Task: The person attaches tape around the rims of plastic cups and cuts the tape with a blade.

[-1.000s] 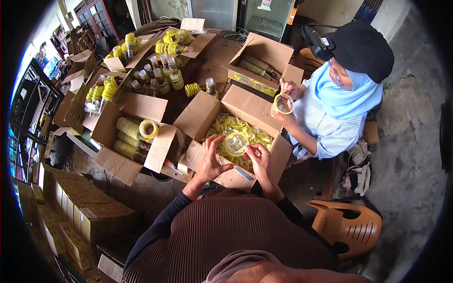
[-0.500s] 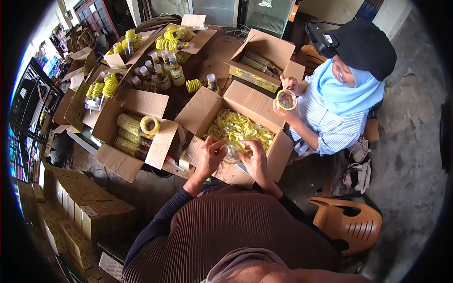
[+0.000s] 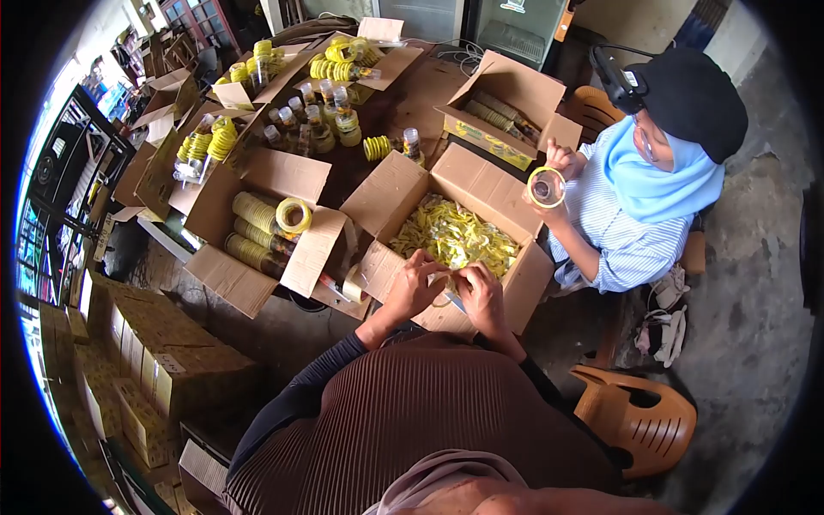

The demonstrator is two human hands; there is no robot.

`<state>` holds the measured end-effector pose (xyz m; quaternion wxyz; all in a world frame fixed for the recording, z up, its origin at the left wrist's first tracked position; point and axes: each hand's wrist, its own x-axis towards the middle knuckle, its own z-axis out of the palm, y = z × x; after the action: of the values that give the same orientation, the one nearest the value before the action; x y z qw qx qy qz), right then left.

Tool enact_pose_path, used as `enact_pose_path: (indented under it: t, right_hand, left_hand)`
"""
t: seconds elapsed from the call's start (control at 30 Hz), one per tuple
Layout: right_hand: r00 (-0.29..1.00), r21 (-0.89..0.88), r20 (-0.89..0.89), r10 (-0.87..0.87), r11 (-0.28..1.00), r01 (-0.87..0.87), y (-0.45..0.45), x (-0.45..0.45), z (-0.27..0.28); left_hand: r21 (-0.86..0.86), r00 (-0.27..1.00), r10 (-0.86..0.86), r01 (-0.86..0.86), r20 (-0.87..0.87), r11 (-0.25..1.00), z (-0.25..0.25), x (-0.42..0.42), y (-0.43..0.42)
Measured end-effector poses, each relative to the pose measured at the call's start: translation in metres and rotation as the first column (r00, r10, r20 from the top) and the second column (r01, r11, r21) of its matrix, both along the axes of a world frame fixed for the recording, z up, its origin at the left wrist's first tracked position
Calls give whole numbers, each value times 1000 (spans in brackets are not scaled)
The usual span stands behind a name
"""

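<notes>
My left hand (image 3: 415, 288) and my right hand (image 3: 482, 297) are close together above the front edge of an open cardboard box (image 3: 477, 182). The fingers of both are closed in a pinch on a clear round plastic container (image 3: 445, 290), mostly hidden by the hands. Inside the box, just beyond my fingers, lies a heap of small yellow and clear packets (image 3: 459, 236).
A co-worker (image 3: 639, 189) at the right holds a clear round container (image 3: 546, 187) with a yellow rim. Boxes of stacked containers (image 3: 257, 225) stand left and behind (image 3: 502, 116). Several bottles (image 3: 322, 129) stand on the table. An orange chair (image 3: 639, 421) is at lower right.
The view has shifted, so the scene sits farther right. My hands have turned inward with fingers drawn closer, and the clear container between them shows less. The co-worker still holds a container.
</notes>
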<state>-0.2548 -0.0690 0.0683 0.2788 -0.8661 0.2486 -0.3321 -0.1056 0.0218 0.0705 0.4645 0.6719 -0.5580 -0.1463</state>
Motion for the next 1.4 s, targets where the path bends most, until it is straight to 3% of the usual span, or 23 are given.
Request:
enact_pose_path:
  t: [0.03, 0.07, 0.2, 0.37, 0.47, 0.77, 1.0, 1.2, 1.4]
  right_hand:
    - [1000, 20, -9, -12, 1000, 12, -1, 0, -2]
    - [1000, 17, -22, -9, 1000, 9, -1, 0, -4]
    - [998, -13, -60, 15, 1000, -16, -2, 0, -16]
    - [984, 60, -169, 64, 997, -54, 1, 2, -16]
    - [958, -10, -273, 84, 996, -90, -1, 1, -14]
    - [946, 29, -292, 143, 990, -141, -7, -6, -19]
    - [974, 60, -210, 87, 995, -76, -9, -9, -22]
    - [958, 40, -285, -14, 999, 27, -14, -9, -24]
    - [972, 76, -235, 25, 997, -8, -17, -9, -15]
  left_hand:
    - [-39, 998, 0, 3, 62, 999, -6, 0, -2]
    - [43, 998, 4, -7, 57, 999, -4, -2, -1]
    - [113, 1000, -17, 15, 13, 993, -11, -4, 0]
    - [202, 992, -28, 3, 121, 979, -20, -4, 0]
    - [204, 981, -46, 7, 190, 979, -21, -5, 0]
    - [279, 954, -110, 29, 279, 960, -30, -12, -4]
    - [244, 928, -127, 40, 351, 969, -33, -16, -11]
    - [194, 916, -144, 74, 374, 978, -12, -20, -15]
    - [73, 923, -139, 121, 359, 990, -13, -19, -13]
